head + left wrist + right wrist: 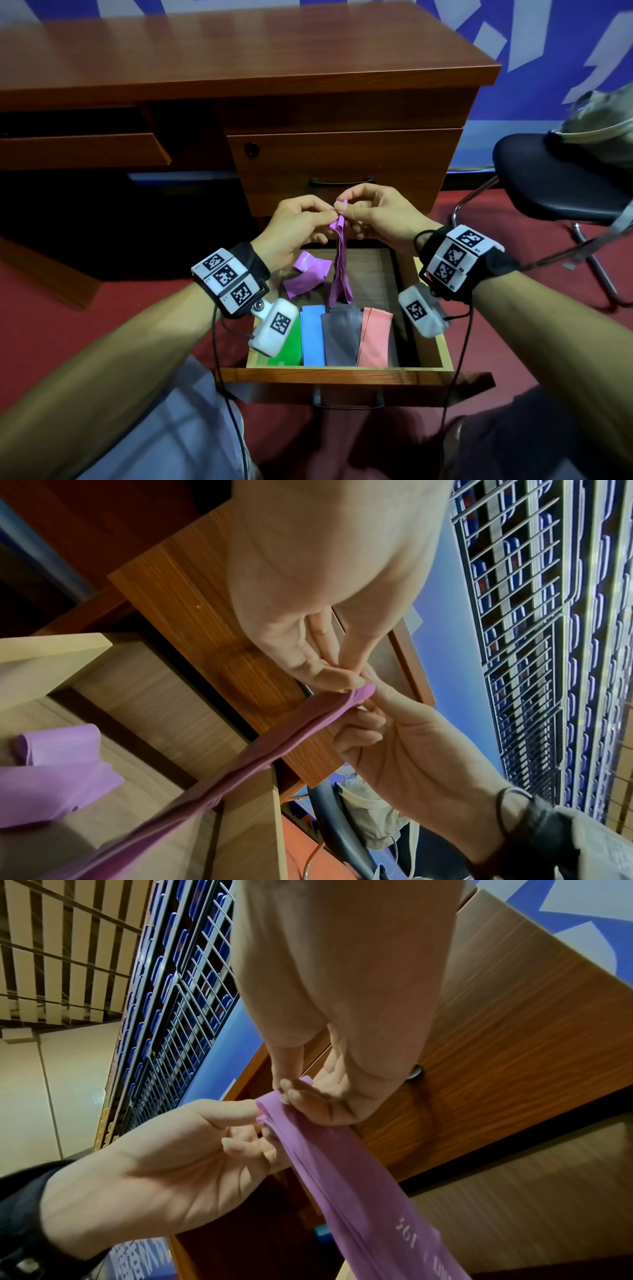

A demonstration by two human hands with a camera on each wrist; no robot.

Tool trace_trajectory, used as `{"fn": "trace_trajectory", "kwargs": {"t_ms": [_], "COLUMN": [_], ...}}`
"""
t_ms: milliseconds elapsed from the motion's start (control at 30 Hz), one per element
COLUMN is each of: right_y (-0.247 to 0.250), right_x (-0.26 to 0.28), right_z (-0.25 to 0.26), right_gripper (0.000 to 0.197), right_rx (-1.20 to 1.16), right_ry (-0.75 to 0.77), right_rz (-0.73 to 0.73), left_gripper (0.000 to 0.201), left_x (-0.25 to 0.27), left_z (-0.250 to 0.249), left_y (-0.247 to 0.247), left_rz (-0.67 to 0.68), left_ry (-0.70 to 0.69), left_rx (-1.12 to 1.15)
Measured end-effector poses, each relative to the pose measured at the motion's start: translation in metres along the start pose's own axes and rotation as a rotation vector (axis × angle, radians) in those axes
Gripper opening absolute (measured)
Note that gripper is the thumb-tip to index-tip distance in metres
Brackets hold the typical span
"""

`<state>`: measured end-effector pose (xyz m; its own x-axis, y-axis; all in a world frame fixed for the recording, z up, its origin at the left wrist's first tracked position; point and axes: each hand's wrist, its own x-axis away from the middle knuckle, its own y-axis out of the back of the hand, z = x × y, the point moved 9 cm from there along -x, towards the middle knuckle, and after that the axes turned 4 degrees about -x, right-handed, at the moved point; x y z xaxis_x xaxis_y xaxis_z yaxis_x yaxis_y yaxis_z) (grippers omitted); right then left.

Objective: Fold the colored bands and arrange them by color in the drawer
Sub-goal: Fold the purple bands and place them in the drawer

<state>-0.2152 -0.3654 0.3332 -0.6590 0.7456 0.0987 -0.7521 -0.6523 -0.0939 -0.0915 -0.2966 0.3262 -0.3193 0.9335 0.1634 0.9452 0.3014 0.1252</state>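
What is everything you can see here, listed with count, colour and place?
Held band: one, purple, hanging from both hands over the drawer.
Loose band: one, purple, crumpled at the drawer's back.
Folded bands: four in a row at the drawer's front, green, blue, grey, pink.
Drawer: one, wooden, pulled open.
Desk: one, brown, behind the drawer.
Chair: one, black, at right.
Left hand: pinching the band's top.
Right hand: pinching the band's top.
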Motion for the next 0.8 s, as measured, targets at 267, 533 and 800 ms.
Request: {"fn": "trace_trajectory", "kwargs": {"t_ms": [267,533,800], "right_y": [0.001,-0.007,-0.014], "right_x": [-0.005,-0.005,-0.004], "right_z": [0.0,-0.019,-0.026], "right_gripper": [0.026,0.019,0.024], "right_rx": [-0.007,-0.178,-0.445], "right_ry": [0.02,-0.027,-0.086], "right_rz": [-0.037,-0.013,-0.109], "left_gripper": [0.014,0.017,0.015], "left_x": [0.0,0.003,0.006], "left_z": [0.002,0.009,0.012], "left_y": [0.001,-0.004,-0.014], "left_rz": [0.008,0.032,0.104], "left_ry": [0.048,0.102,0.165], "left_rx": [0.098,0.206,0.463]}}
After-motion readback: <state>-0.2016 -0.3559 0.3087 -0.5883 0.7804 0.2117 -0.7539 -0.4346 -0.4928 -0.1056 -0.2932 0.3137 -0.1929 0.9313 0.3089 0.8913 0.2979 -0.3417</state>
